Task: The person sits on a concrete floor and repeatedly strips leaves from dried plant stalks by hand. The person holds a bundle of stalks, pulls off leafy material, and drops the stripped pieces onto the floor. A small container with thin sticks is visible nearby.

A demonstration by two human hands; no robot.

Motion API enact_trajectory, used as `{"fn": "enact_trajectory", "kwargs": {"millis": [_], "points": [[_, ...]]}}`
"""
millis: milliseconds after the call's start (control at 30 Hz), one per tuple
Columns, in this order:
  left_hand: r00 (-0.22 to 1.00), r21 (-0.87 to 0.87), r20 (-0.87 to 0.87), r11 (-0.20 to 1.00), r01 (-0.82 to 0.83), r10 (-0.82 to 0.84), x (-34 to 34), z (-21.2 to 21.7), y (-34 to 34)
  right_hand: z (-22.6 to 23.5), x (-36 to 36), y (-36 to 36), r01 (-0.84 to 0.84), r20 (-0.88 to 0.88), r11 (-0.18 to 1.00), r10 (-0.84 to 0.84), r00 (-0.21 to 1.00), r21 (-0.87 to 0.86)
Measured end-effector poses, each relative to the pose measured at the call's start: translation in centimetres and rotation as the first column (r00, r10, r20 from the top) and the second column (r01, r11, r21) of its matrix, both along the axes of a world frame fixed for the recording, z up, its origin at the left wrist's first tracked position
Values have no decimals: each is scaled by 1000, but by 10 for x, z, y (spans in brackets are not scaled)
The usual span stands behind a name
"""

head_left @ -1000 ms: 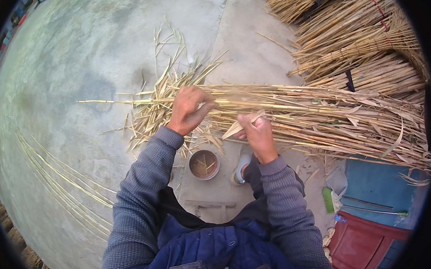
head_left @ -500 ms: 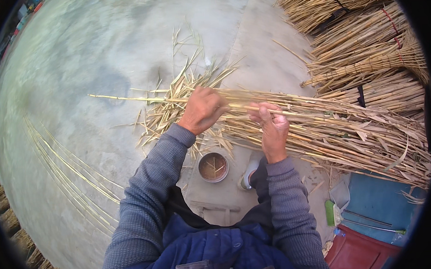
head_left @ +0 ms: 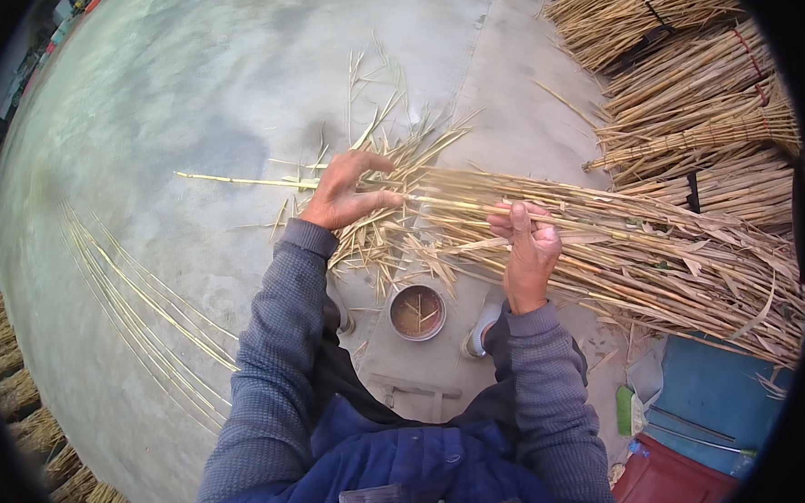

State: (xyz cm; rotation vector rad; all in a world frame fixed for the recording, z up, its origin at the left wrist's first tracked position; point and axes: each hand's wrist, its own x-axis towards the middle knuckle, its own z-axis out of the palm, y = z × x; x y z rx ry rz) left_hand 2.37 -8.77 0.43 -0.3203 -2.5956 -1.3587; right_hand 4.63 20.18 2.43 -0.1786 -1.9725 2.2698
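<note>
My left hand (head_left: 340, 195) is open over a heap of stripped dry leaves (head_left: 429, 150), thumb and forefinger spread apart. Between those fingers and the blurred left end of a reed stalk (head_left: 464, 207) there is little distance; whether they touch I cannot tell. My right hand (head_left: 530, 258) is closed on that stalk, gripping it between thumb and fingers. Beneath and to the right lies a large pile of long reed stalks (head_left: 666, 247), some with dry leaves on them. To the left, a single pale stalk (head_left: 235, 178) points out past my left hand.
A round metal bowl (head_left: 418, 313) with bits of stalk inside stands on the floor between my feet. Tied reed bundles (head_left: 685, 82) are stacked at the upper right. Several thin stalks (head_left: 142, 311) lie at left. A green brush (head_left: 625, 410) sits by a blue surface (head_left: 710, 390) at lower right.
My left hand has moved left and its fingers have spread apart. My right hand still grips the stalk. The whole view has shifted slightly.
</note>
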Motion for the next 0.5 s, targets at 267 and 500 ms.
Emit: {"fn": "enact_trajectory", "kwargs": {"millis": [267,500], "points": [[987,-33,-129,995,97,-100,3,-18,-9,8,-2,-1,32,67,999,-29,997,-39],[951,-72,-260,986,153,-166,3,-19,1,12,-1,0,48,99,997,-42,994,-59]]}}
